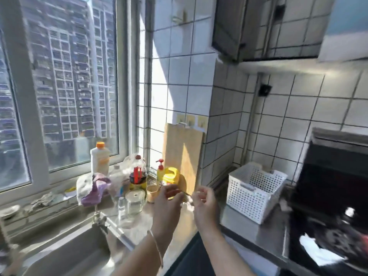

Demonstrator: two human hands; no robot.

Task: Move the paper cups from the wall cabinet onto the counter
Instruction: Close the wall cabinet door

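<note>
Sunlit tiled kitchen. Wall cabinet (258, 28) hangs high, up and right of both hands; no paper cups visible. Left hand (169, 198) and right hand (203, 198) hover low over counter (249, 230), fingers loosely curled, grip apparently empty. Right hand nearer the cabinet.

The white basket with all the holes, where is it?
The white perforated plastic basket sits on the steel counter in the tiled corner, right of the upright wooden cutting board and left of the black stove.
</note>
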